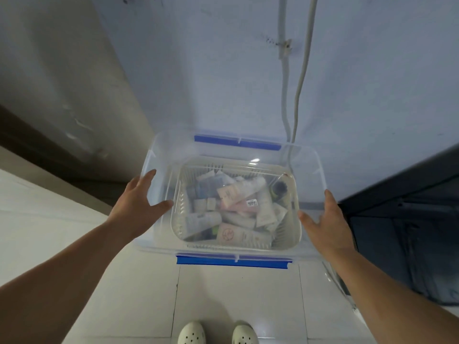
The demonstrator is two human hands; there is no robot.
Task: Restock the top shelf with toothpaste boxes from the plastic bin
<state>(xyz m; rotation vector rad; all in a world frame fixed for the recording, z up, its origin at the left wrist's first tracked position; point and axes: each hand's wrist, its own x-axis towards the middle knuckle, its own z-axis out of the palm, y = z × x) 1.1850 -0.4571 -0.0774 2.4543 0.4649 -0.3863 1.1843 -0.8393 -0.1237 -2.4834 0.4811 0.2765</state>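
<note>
Step in hand, by the look of it: taking hold of the plastic bin (233,194) by its two short sides, to lift it or to free its clear lid. Best done with even pressure from both sides, palms flat under the rim, blue clips (232,261) at the near and far edges checked first, bin kept level so nothing inside slides.

Bin standing on the pale tiled floor (238,294), close against the wall (223,70) at the floor's far edge, straight ahead of a pair of white perforated shoes (216,333). Dark cabinet or case (407,219) just beside it on the right; grey cables (290,95) running down the wall behind. No shelf in view.

Inside, seen through the clear plastic, an inner ribbed basket (236,204) heaped with tubes and boxes (238,209) lying every way; impossible to say which are toothpaste boxes.

Left hand (140,202) spread wide, fingers at the bin's left rim, thumb against the left wall; touching or only just short of it, hard to tell through the clear plastic. Right hand (325,219) likewise wide open, fingers up along the right rim, thumb pointing inward at the right wall. Neither closed round anything, nothing carried.

Risk, as a guess: a thin, slippery rim, and a lid that could pop loose if lifted by it.
</note>
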